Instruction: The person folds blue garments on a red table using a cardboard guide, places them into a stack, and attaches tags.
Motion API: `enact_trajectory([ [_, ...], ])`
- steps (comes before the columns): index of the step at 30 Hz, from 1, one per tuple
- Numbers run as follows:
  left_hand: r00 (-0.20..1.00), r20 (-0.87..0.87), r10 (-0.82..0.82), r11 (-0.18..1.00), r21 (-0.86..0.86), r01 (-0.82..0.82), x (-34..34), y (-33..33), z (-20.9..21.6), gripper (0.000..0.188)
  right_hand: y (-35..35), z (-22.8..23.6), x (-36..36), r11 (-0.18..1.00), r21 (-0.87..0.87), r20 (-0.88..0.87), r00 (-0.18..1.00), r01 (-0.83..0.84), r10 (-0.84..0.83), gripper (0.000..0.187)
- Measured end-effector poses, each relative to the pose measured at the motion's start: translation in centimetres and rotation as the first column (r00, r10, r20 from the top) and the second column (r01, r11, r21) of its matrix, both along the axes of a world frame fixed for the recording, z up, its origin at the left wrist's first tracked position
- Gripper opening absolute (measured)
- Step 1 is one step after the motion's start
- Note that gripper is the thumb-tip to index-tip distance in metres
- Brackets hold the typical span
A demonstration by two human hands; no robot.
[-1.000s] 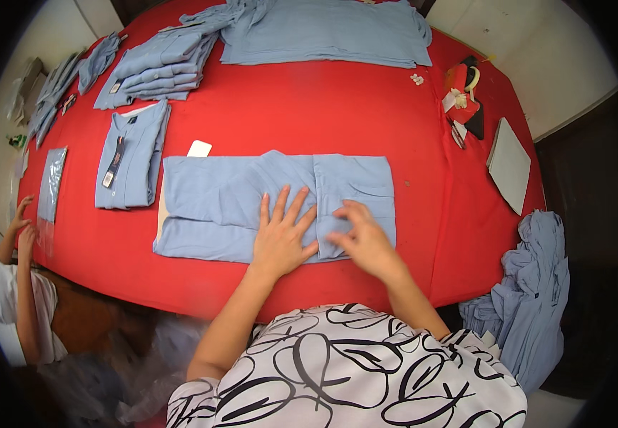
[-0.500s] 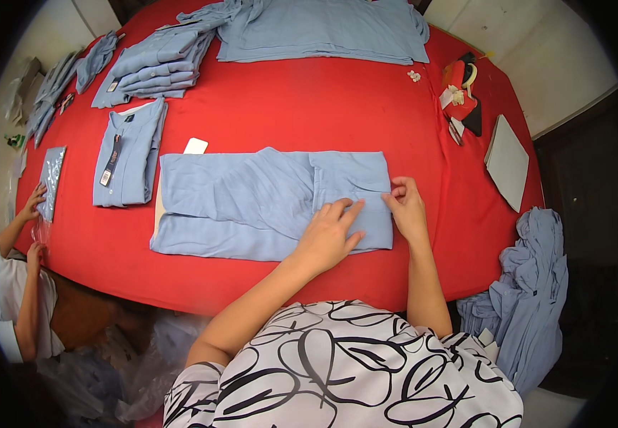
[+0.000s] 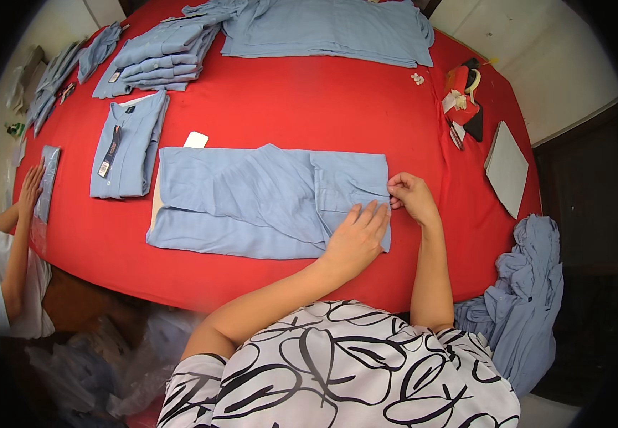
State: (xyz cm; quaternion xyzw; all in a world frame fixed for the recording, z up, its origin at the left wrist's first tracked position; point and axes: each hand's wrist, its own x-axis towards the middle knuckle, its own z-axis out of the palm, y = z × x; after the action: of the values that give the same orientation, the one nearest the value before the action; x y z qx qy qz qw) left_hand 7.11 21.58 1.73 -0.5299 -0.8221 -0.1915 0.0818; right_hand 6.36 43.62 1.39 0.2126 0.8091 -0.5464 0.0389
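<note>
A light blue shirt (image 3: pixel 245 192) lies before me, folded into a long rectangle with its sleeve laid across the body. A cream strip of board (image 3: pixel 154 210) peeks out along its left edge. On the shirt's right end my left hand (image 3: pixel 357 239) rests flat, fingers stretched out and pointing away from me. My right hand (image 3: pixel 414 198) is closed in a pinch at the right edge of the shirt; the hem between its fingertips is mostly hidden. A white card (image 3: pixel 196 140) shows just beyond the shirt's far left corner.
A folded shirt with a dark tag (image 3: pixel 129 146) lies to the left, a stack of shirts (image 3: pixel 163 57) behind it. More shirts (image 3: pixel 323 28) spread at the back. Right: tape dispenser (image 3: pixel 464 93), white sheets (image 3: pixel 506 171), heaped shirts (image 3: pixel 526 292). A co-worker's hand (image 3: pixel 31 189) touches a bagged garment (image 3: pixel 50 171).
My left hand has slid right and toward me, its fingers now flatter on the shirt. My right hand has closed its pinch at the edge. The co-worker's hands have shifted on the bag.
</note>
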Motion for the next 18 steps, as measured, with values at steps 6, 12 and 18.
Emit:
enact_trajectory([
  [6,0.994,0.106,-0.033,0.998,-0.056,0.039,0.6,-0.3,-2.5,0.069,-1.1,-0.3,-1.2,0.825,0.564,-0.127,0.991,0.039,0.040,0.022],
  [12,0.981,0.186,-0.061,0.998,0.018,0.058,0.4,-0.5,-2.6,0.068,-1.0,0.2,-1.3,0.929,0.307,-0.064,0.979,0.205,-0.195,0.026],
  [18,0.888,0.460,-0.007,0.982,0.172,-0.081,-0.2,-0.2,-1.3,0.068,-3.3,0.0,2.1,0.900,0.435,-0.044,0.999,0.013,0.007,0.024],
])
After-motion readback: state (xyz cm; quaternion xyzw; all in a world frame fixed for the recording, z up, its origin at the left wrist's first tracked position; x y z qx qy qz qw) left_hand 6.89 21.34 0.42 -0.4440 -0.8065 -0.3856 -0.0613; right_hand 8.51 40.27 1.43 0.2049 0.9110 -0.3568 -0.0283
